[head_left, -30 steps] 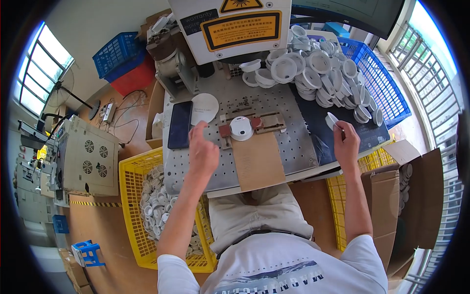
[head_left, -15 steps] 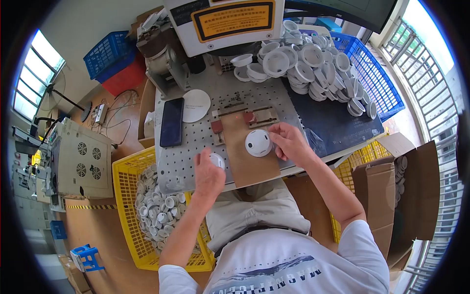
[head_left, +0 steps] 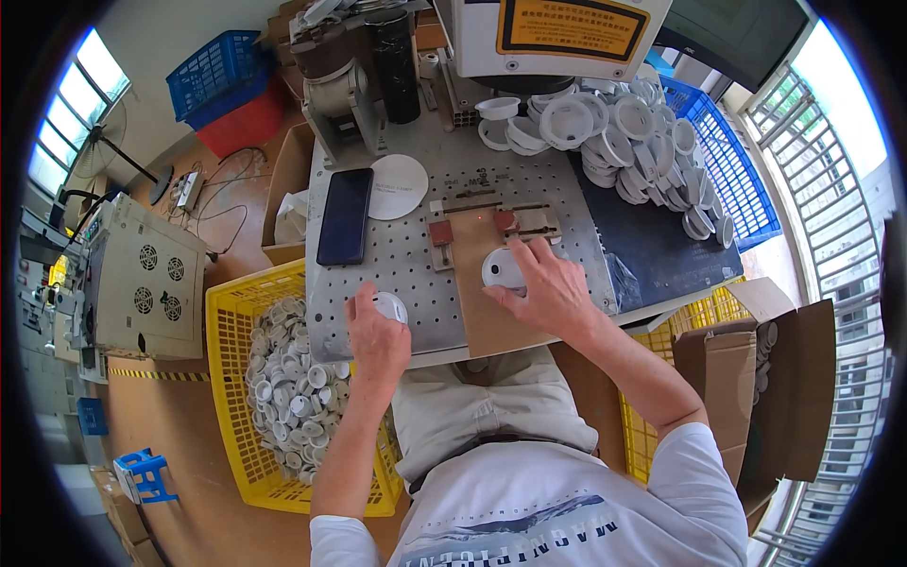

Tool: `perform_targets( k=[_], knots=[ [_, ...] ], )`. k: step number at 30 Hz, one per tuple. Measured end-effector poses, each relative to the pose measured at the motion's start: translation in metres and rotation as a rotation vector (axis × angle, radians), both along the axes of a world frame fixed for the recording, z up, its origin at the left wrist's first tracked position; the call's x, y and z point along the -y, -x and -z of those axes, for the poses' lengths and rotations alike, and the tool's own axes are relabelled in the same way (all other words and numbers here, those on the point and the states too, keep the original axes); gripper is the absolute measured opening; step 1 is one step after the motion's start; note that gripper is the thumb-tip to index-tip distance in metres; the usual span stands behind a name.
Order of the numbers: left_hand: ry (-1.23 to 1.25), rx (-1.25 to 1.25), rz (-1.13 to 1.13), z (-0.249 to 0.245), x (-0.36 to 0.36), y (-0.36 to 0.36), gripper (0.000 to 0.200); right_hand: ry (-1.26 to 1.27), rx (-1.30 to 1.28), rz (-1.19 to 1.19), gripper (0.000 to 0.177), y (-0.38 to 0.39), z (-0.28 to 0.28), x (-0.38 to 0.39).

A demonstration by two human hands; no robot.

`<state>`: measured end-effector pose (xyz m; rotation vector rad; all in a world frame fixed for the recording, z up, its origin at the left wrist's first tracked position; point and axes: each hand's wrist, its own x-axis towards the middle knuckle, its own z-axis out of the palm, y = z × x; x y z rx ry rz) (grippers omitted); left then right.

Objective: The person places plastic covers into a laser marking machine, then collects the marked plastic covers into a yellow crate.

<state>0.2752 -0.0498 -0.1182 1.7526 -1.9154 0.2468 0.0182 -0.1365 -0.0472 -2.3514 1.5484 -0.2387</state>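
My right hand (head_left: 552, 288) is closed on a round white cap (head_left: 502, 269) with a dark hole, over the brown board (head_left: 484, 307). Thumb and fingers lie on the cap's right side. On the left, my left hand (head_left: 378, 333) grips another white cap (head_left: 391, 307) above the perforated metal plate (head_left: 335, 326); the fingers partly hide it. Two red blocks, one on the left (head_left: 440, 233) and one on the right (head_left: 507, 222), sit on metal fixtures by the board's far end.
Beyond the board rise a white machine (head_left: 557, 42) and a pile of white caps (head_left: 638, 142). A phone (head_left: 345, 217) and a white disc (head_left: 398, 187) lie at left. A yellow basket (head_left: 227, 378) of small white parts and a cardboard box (head_left: 709, 378) flank the table.
The view has shifted, showing the table further right. My right hand has moved from the cap's right edge to reach over it. My left hand still has its cap.
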Motion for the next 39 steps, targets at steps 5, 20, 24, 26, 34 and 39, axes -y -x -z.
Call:
perform_targets(
  k=[5,20,24,26,34,39],
  knots=[
    [-0.025,-0.061,-0.028,-0.004,-0.001,0.002,0.008,0.216,0.135,-0.181,0.062,-0.003,-0.012,-0.001],
    [-0.02,-0.1,-0.037,0.0,0.0,0.002,0.011,0.177,0.188,-0.213,0.045,-0.036,0.011,0.029],
    [-0.036,-0.103,-0.034,-0.002,0.0,0.002,0.012,0.233,0.24,-0.228,0.04,-0.043,0.014,0.035],
    [-0.041,-0.109,-0.034,-0.003,0.0,0.001,0.012,0.237,0.216,-0.205,0.038,-0.044,0.016,0.036],
    [-0.044,-0.13,-0.041,-0.003,0.001,0.002,0.012,0.242,0.174,-0.15,0.038,-0.052,0.012,0.028],
    [-0.081,-0.074,-0.003,-0.003,0.001,0.0,0.016,0.31,0.206,-0.126,0.043,-0.053,0.026,0.046]
  ],
)
